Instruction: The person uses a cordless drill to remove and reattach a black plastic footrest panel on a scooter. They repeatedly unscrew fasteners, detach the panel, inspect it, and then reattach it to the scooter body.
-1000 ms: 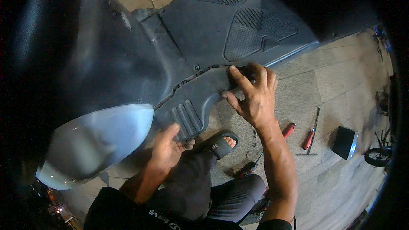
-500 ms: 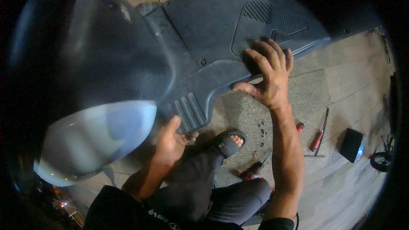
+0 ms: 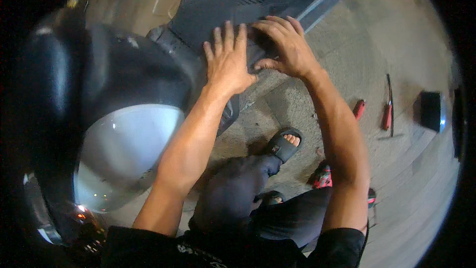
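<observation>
A dark plastic scooter footboard (image 3: 208, 0), with ribbed grip patches, stretches away in front of me. My left hand (image 3: 229, 67) lies flat on its near part, fingers spread and pointing away, thumb out to the right. Just right of it, my right hand (image 3: 285, 47) grips the footboard's side edge. Its fingers curl over the top and the thumb sits lower on the side. Both hands press close together on the panel. A black scooter body part (image 3: 134, 64) and a glossy whitish rounded shell (image 3: 129, 149) rise at the left.
On the paved ground (image 3: 406, 54) at the right lie a long red-handled tool (image 3: 387, 114), a shorter red handle (image 3: 359, 110) and a black box (image 3: 432, 111). A red and black power tool (image 3: 322, 176) is partly hidden by my right arm. My sandalled foot (image 3: 285, 145) stands below the footboard.
My left hand has left the ribbed lower corner and moved up and right onto the footboard, fingers now spread. My right hand has shifted left and away along the edge. The view has turned.
</observation>
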`<action>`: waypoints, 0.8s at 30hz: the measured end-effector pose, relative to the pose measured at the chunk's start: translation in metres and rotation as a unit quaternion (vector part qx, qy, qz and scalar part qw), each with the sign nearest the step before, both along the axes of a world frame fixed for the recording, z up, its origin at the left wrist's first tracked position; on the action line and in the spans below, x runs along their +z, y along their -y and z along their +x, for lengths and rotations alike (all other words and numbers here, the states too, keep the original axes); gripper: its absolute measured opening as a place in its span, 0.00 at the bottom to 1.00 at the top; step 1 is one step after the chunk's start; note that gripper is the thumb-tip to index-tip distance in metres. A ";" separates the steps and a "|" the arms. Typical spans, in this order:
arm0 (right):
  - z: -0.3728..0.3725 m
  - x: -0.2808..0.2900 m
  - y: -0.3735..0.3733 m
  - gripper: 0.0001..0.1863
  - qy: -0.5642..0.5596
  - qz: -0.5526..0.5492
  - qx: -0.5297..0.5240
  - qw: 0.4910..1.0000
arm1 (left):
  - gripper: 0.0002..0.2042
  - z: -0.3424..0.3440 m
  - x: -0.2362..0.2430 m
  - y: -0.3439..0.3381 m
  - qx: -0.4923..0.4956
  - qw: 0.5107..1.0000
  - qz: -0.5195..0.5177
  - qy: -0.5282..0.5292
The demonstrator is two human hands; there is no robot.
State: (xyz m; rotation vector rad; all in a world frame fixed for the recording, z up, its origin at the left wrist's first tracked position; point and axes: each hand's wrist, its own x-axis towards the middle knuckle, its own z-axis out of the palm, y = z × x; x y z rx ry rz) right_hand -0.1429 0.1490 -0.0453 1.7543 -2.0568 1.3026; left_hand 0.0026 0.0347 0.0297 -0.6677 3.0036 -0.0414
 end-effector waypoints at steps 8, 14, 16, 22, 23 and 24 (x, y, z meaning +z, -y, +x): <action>0.067 -0.069 -0.123 0.21 0.155 -0.060 -0.280 0.946 | 0.61 0.006 -0.038 0.028 -0.072 0.997 -0.037 0.000; 0.114 -0.124 -0.254 0.15 0.328 0.145 -0.334 0.872 | 0.61 0.006 -0.035 0.034 -0.096 0.995 -0.036 0.013; 0.129 -0.160 -0.288 0.14 0.328 0.183 -0.414 0.829 | 0.60 0.007 -0.038 0.033 -0.111 0.993 -0.031 -0.002; 0.174 -0.228 -0.311 0.12 0.301 0.196 -0.453 0.816 | 0.51 0.011 -0.037 0.025 -0.122 0.991 -0.006 -0.063; 0.188 -0.231 -0.303 0.12 0.290 0.188 -0.430 0.834 | 0.51 0.010 -0.040 0.020 -0.127 0.990 -0.016 -0.055; 0.198 -0.234 -0.294 0.13 0.278 0.188 -0.407 0.850 | 0.51 0.009 -0.041 0.020 -0.133 0.990 -0.027 -0.046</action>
